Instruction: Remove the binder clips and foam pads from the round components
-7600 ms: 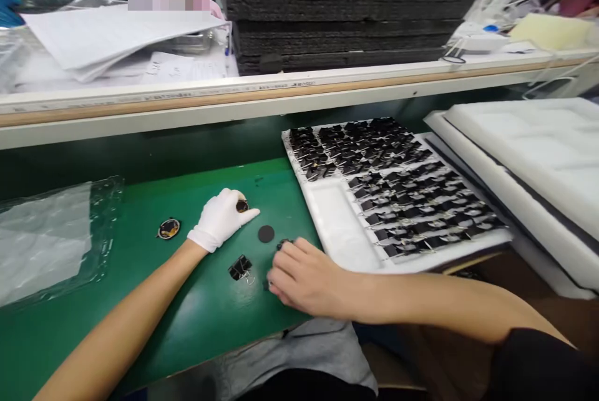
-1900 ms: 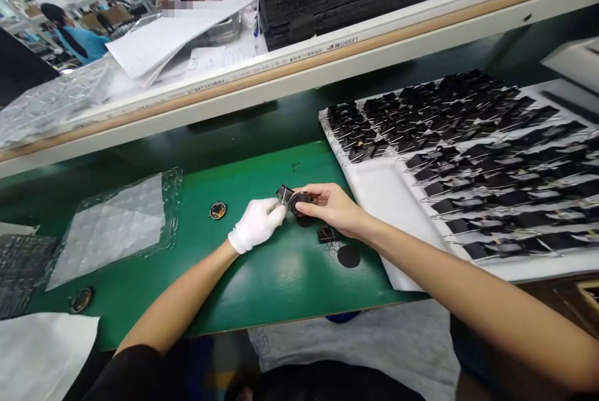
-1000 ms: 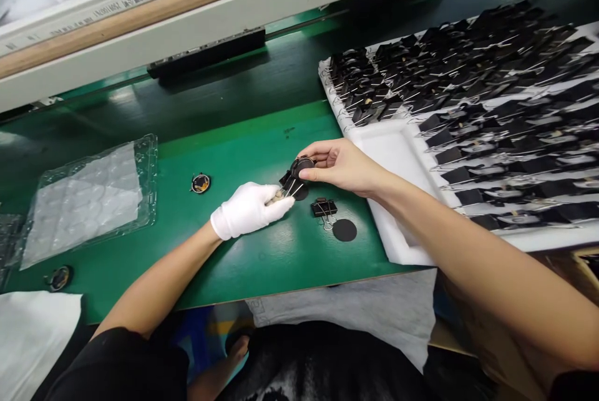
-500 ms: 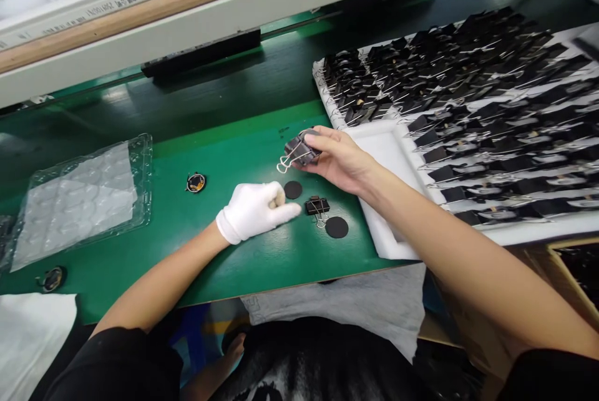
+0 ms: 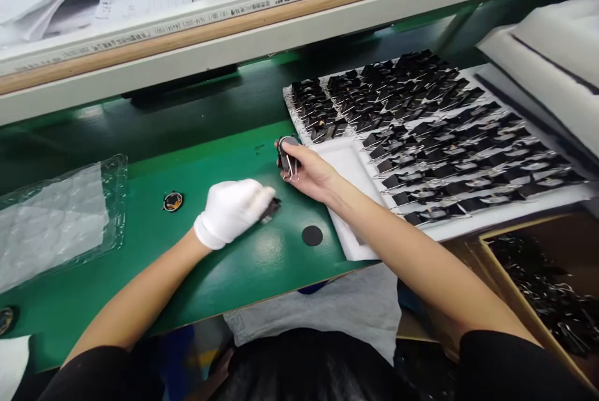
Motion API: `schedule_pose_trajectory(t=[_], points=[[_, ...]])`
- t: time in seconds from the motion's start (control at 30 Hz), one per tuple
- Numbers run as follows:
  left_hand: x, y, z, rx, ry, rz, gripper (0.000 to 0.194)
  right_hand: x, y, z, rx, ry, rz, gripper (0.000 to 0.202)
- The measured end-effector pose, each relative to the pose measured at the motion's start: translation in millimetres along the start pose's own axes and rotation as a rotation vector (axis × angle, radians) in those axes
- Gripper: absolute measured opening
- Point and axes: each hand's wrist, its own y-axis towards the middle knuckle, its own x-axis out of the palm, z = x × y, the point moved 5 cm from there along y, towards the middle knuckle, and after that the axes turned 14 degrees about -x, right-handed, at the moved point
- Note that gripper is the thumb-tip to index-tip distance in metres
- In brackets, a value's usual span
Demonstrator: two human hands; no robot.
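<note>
My left hand (image 5: 231, 207), in a white glove, is closed on a black binder clip (image 5: 270, 209) just above the green table. The clip is blurred and partly behind my fingers. My bare right hand (image 5: 309, 170) grips another black binder clip (image 5: 291, 164) with silver wire handles, clamped on a dark round piece (image 5: 283, 146) that my thumb and fingers partly cover. A flat black disc (image 5: 312, 236) lies on the table between my hands, nearer the front edge. Left of my gloved hand sits a small round watch-like part (image 5: 173, 201).
White foam trays (image 5: 344, 150) at the right hold many rows of clipped black pieces. At the left lies a clear plastic tray (image 5: 119, 201). A box of loose binder clips (image 5: 552, 301) stands lower right. A shelf rail (image 5: 234, 30) crosses above the table.
My left hand has taken hold of the binder clip that lay on the table. The smaller disc beside it no longer shows. My right hand has turned its clip, handles now pointing down. The view has shifted right.
</note>
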Motion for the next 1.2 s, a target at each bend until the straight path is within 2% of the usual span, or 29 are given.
schedule_pose_trajectory(t=[0.07, 0.13, 0.2, 0.27, 0.37, 0.43, 0.5, 0.6, 0.73, 0.93, 1.2], points=[[-3.4, 3.8, -35.9, -0.340, -0.326, 0.057, 0.062, 5.7, -3.9, 2.1, 0.012, -0.093, -0.120, 0.034], [5.9, 1.7, -61.1, -0.639, -0.610, 0.062, 0.063, 14.2, -10.7, 7.2, 0.000, -0.218, -0.273, 0.034], [17.4, -0.8, -68.7, -0.763, -0.717, 0.039, 0.061, 23.8, -19.2, 14.0, -0.040, -0.328, -0.421, 0.032], [22.1, -1.2, -66.4, -0.735, -0.671, 0.049, 0.059, 30.9, -26.5, 19.4, -0.104, -0.401, -0.509, 0.030], [22.3, -1.6, -64.0, -0.684, -0.606, 0.011, 0.057, 30.7, -30.6, 22.6, -0.153, -0.486, -0.492, 0.032], [21.3, -1.3, -65.4, -0.646, -0.606, -0.116, 0.062, 25.6, -29.9, 21.8, -0.135, -0.537, -0.449, 0.038], [18.3, -0.5, -65.3, -0.536, -0.554, -0.266, 0.069, 21.0, -28.5, 19.2, -0.118, -0.579, -0.435, 0.040], [12.0, -0.5, -64.4, -0.388, -0.416, -0.383, 0.061, 17.9, -27.3, 14.3, -0.120, -0.621, -0.450, 0.039], [8.9, -1.7, -62.6, -0.386, -0.315, -0.451, 0.043, 17.5, -28.2, 10.8, -0.112, -0.644, -0.486, 0.036], [10.0, -5.0, -57.7, -0.300, -0.205, -0.527, 0.042, 14.4, -28.7, 8.0, -0.055, -0.760, -0.542, 0.031], [9.0, -5.3, -54.3, -0.312, -0.145, -0.516, 0.047, 15.7, -29.3, 1.8, -0.134, -0.898, -0.637, 0.031]])
